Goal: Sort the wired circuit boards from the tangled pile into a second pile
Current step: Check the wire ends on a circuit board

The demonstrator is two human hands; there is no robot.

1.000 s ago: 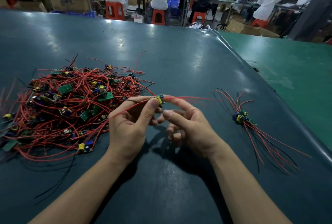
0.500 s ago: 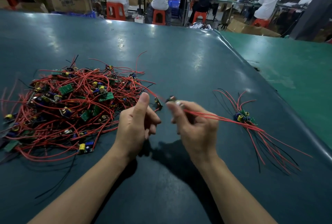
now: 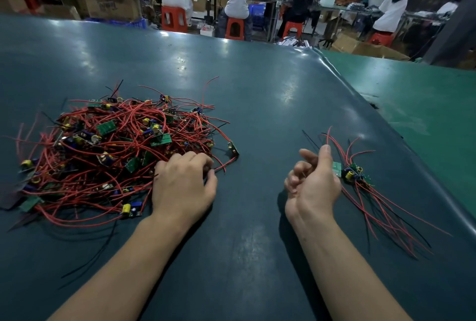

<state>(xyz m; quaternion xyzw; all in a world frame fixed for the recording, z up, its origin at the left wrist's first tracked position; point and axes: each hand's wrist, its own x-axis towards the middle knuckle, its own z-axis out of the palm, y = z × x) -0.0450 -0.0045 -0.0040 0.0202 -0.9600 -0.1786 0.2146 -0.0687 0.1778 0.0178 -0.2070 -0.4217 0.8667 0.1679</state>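
Head view, looking down at a dark green surface (image 3: 257,94). A tangled pile (image 3: 113,150) of red-wired circuit boards lies toward the left edge. The left hand (image 3: 184,184) rests palm down on the pile's near right side, fingers curled into the wires; whether it grips one cannot be told. The right hand (image 3: 313,179) is released, fingers loosely bent, holding nothing. Just beside it, toward the right edge, lies the small second pile (image 3: 360,179), its wires trailing toward the near edge.
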